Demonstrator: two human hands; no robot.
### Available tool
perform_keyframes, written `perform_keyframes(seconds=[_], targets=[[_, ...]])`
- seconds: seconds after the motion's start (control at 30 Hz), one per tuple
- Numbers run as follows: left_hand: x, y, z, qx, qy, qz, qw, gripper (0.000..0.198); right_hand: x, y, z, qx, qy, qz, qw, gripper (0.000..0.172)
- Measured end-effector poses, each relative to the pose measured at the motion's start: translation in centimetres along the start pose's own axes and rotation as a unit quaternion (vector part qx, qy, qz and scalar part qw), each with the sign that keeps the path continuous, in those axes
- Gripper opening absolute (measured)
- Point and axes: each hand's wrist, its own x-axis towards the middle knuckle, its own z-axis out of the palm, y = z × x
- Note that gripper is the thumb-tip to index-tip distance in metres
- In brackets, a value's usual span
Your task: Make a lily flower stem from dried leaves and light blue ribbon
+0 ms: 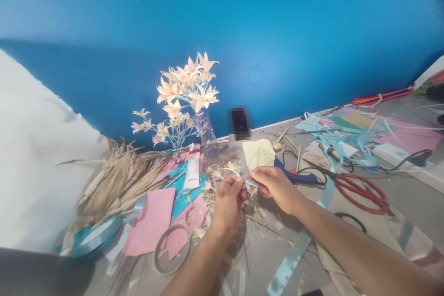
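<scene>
My left hand (228,200) and my right hand (274,186) meet over the middle of the work surface. Both pinch a small stem wrapped in light blue ribbon (250,183), with a tiny cream husk flower (230,166) at its left end. The fingers of both hands are closed on it. Behind stands a clear bottle vase (205,133) holding a bouquet of cream husk flowers (189,85) on blue stems.
Dry husks (116,181) lie at the left beside pink (151,219) and teal paper. A ribbon roll (93,237) and a tape ring (172,248) sit near the front. Red scissors (360,190), a blue glue gun (294,176) and coloured sheets (367,125) lie at the right. A blue wall rises behind.
</scene>
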Motion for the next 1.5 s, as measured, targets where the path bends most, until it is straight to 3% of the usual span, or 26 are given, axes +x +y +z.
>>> perform_keyframes(seconds=[0.1,0.2,0.33,0.53,0.67,0.73,0.8,0.87,0.9,0.97,1.07,1.23,1.37,1.43,1.5], targets=[[0.1,0.1,-0.2,0.007,-0.019,-0.007,1.000,0.029,0.0,0.0,-0.4,-0.035,-0.049,-0.037,0.998,0.048],[0.1,0.2,-0.3,0.019,-0.044,-0.007,0.999,0.029,0.0,0.0,-0.5,-0.031,-0.091,-0.027,0.995,0.038],[0.0,0.5,-0.1,-0.016,-0.093,-0.023,0.995,0.028,0.1,0.0,-0.6,0.000,-0.093,0.005,0.996,0.015],[-0.1,0.9,0.1,-0.058,-0.122,-0.052,0.989,0.023,-0.1,-0.2,-0.5,0.014,-0.107,0.011,0.994,0.016],[0.2,0.8,-0.3,-0.067,-0.104,-0.043,0.991,0.024,-0.2,-0.7,-0.5,-0.121,-0.075,-0.041,0.989,0.017],[0.6,0.6,-0.6,-0.072,-0.081,-0.038,0.993,0.026,-0.2,-1.4,-1.0,-0.296,-0.026,-0.099,0.950,0.019],[0.9,0.6,-0.9,-0.080,-0.054,-0.036,0.995,0.031,-0.2,-2.4,-2.2,-0.498,0.040,-0.129,0.857,0.020],[1.2,0.5,-1.2,-0.084,-0.036,-0.036,0.995,0.036,-0.2,-3.3,-3.9,-0.650,0.086,-0.103,0.748,0.016],[1.3,0.6,-1.2,-0.085,-0.032,-0.036,0.995,0.038,-0.2,-3.7,-4.9,-0.695,0.093,-0.079,0.709,0.014],[1.3,0.7,-1.2,-0.085,-0.030,-0.036,0.995,0.039,-0.3,-4.0,-6.6,-0.747,0.075,-0.024,0.660,0.014],[1.2,0.9,-1.1,-0.084,-0.032,-0.037,0.995,0.038,-0.4,-3.4,-8.3,-0.778,0.028,0.007,0.628,0.019],[1.3,0.7,-1.2,-0.085,-0.032,-0.023,0.996,0.037,-0.3,-1.1,-8.9,-0.785,0.018,-0.045,0.617,0.026],[1.6,0.6,-1.6,-0.085,-0.020,-0.016,0.996,0.036,-0.3,-0.4,-9.7,-0.761,0.069,-0.101,0.637,0.026],[1.7,0.7,-1.7,-0.076,-0.015,-0.011,0.997,0.036,-0.4,-0.7,-10.2,-0.708,0.097,-0.141,0.686,0.033],[1.8,0.9,-1.7,-0.063,-0.008,-0.006,0.998,0.036,-0.9,-1.4,-10.5,-0.606,0.099,-0.161,0.773,0.041]])
